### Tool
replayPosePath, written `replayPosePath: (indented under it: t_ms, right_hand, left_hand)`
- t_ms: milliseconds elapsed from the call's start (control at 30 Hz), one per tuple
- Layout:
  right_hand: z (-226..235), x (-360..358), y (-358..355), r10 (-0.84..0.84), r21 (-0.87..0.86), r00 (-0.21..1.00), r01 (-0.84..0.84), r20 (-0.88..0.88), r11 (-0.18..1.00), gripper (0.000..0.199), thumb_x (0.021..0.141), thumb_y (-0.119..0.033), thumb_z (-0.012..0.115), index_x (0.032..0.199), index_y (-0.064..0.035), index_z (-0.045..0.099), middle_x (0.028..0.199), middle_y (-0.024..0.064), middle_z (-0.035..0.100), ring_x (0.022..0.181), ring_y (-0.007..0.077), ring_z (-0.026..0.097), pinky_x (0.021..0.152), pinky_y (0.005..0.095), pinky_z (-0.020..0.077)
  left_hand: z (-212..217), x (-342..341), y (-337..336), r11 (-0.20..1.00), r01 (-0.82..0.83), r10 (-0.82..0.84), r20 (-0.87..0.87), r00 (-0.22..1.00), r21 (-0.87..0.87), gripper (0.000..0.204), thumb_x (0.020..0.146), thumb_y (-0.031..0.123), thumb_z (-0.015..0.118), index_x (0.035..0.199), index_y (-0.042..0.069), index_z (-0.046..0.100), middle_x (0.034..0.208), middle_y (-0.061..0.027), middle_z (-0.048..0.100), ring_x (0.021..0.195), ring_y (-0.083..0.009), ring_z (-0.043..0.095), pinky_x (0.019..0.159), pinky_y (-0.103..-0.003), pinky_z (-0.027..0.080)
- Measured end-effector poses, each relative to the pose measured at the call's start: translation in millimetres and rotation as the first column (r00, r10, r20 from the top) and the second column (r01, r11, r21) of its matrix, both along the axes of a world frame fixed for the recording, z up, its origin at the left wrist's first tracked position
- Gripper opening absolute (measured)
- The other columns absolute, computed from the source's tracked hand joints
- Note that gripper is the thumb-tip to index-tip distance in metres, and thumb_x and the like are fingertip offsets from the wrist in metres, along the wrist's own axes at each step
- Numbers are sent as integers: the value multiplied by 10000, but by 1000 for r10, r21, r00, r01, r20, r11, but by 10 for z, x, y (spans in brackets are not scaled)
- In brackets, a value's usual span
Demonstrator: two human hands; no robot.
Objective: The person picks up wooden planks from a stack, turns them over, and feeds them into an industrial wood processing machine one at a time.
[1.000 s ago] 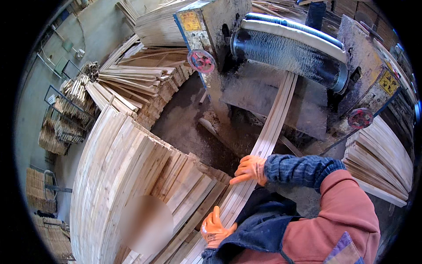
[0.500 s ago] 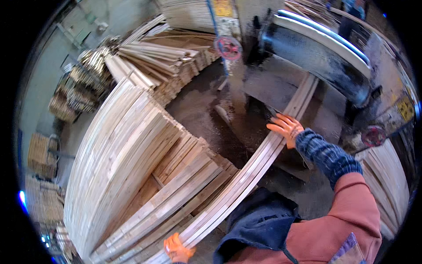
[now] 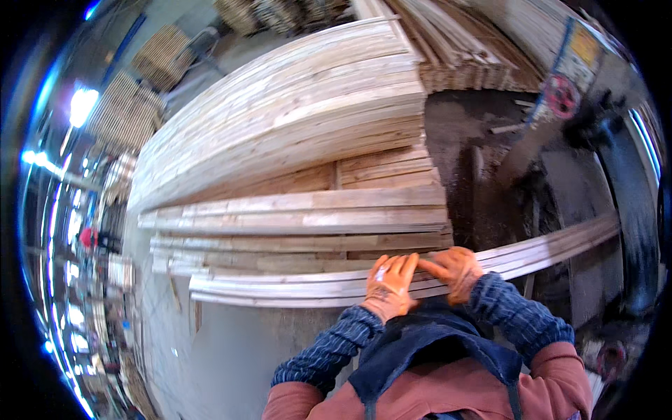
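Several long, narrow wooden boards [image 3: 539, 250] lie side by side across my front. Their right end rests by a dark roller machine [image 3: 633, 217]. In an orange glove, my left hand [image 3: 390, 285] lies over the boards with its fingers bent over their far edge. Close to its right, my right hand [image 3: 456, 271], gloved the same way, is closed over the same boards. The fingertips of the two hands nearly meet. The thumbs are mostly hidden. Just beyond the hands is a large stack of pale boards [image 3: 294, 126], with looser boards on its near side.
A red handwheel [image 3: 561, 96] is fixed to the machine's post. More board piles [image 3: 465, 42] stand at the back. Bundled wood [image 3: 115, 112] sits at far left, and a person in red [image 3: 89, 238] is in the distance.
My view has turned left. My left hand has come along the boards to beside my right hand, which has drawn nearer my body. The boards now lie more crosswise in view.
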State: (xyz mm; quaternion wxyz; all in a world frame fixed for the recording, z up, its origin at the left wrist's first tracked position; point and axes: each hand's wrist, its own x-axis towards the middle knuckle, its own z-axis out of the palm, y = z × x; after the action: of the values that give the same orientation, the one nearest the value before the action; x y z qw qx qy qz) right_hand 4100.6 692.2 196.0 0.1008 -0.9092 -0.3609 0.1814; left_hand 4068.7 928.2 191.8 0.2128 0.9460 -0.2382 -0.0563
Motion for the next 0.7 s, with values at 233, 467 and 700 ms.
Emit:
replayPosePath:
  t_ms: [233,467,700]
  right_hand:
    - [75,43,-969,-107,2,994,107,12,994,1160,439,-110,917,1510,-219,486,1387,121,623,1272,344,598,1183,527,409]
    - [-71,-108,-1446,-350,-50,910,369,223,928,1183,416,-73,846,1530,-189,464,1476,147,544,1432,382,460,1254,562,288]
    - [75,76,-513,-145,212,982,118,117,970,1064,459,-88,799,1485,-161,524,1376,152,620,1292,382,572,1161,532,400]
  left_hand:
    - [-17,-196,1061,974,-125,107,100,989,190,1166,558,511,948,1545,131,458,1542,-160,493,1460,-354,436,1234,-523,294]
    - [61,-165,2001,938,-190,169,97,981,288,1063,574,473,919,1503,185,491,1454,-144,552,1419,-327,478,1232,-534,291]
    - [124,142,966,915,-95,158,-131,979,393,984,619,486,914,1465,160,534,1313,-136,623,1296,-294,574,1213,-452,316]
